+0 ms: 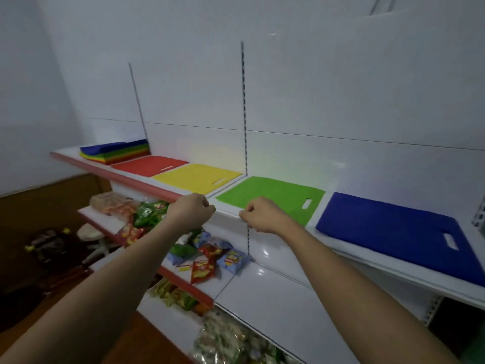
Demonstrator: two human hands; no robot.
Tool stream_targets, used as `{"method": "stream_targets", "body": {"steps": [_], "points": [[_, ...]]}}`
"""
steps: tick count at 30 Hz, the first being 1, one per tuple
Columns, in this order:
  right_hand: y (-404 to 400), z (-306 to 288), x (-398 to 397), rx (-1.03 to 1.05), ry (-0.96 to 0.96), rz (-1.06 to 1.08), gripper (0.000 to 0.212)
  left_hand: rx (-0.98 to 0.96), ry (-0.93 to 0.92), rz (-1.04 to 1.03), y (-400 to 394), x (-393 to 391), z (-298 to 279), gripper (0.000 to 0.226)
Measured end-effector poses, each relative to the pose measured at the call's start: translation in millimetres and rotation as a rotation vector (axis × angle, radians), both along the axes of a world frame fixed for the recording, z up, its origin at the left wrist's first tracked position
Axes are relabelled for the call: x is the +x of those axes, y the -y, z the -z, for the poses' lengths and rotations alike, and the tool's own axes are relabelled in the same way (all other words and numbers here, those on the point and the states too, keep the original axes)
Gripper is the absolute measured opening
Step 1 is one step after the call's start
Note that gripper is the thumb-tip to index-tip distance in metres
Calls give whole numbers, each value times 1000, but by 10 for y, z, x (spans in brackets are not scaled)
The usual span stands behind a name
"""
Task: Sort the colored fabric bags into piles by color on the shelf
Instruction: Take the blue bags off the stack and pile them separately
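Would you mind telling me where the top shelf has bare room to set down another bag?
Bare white shelf shows behind the green bag and blue bag, up to the back panel, and in the narrow gap between them. The left end is crowded: the mixed stack, red bag and yellow bag lie nearly edge to edge.

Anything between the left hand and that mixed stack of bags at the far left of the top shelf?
Nothing visible blocks it. The left hand is at the shelf edge; the red bag lies flat before the mixed stack.
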State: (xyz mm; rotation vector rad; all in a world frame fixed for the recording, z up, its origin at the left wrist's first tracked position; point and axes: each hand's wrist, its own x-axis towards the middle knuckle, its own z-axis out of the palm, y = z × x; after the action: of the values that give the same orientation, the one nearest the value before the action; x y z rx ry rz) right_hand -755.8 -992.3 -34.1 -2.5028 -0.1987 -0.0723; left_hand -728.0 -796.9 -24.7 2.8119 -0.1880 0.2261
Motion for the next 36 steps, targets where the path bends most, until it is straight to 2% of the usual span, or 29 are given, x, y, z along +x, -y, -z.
{"method": "stream_targets", "body": {"steps": [3, 8, 12, 17, 26, 32, 36], "points": [[-660, -57, 174, 4, 8, -103, 32, -43, 19, -77, -630, -6, -88, 38], [-1816, -83, 478, 22, 27, -212, 38, -92, -4, -163, -1741, -15, -65, 35], [-2712, -20, 719, 8, 38, -268, 31, -88, -17, -257, -2589, 14, 39, 34], [-3701, -12, 952, -6, 33, -343, 43, -115, 13, -336, -3496, 77, 91, 26], [-4870, -126, 1692, -94, 12, -424, 28, -142, -34, -432, -4556, 633, 81, 27], [-5524, -109, 2486, -110, 22, -518, 32, -159, -22, -472, -5056, 1279, 91, 31], [-5878, -186, 2947, -49, 27, -564, 31, -123, -8, -512, -5400, 1723, 36, 31]]}}
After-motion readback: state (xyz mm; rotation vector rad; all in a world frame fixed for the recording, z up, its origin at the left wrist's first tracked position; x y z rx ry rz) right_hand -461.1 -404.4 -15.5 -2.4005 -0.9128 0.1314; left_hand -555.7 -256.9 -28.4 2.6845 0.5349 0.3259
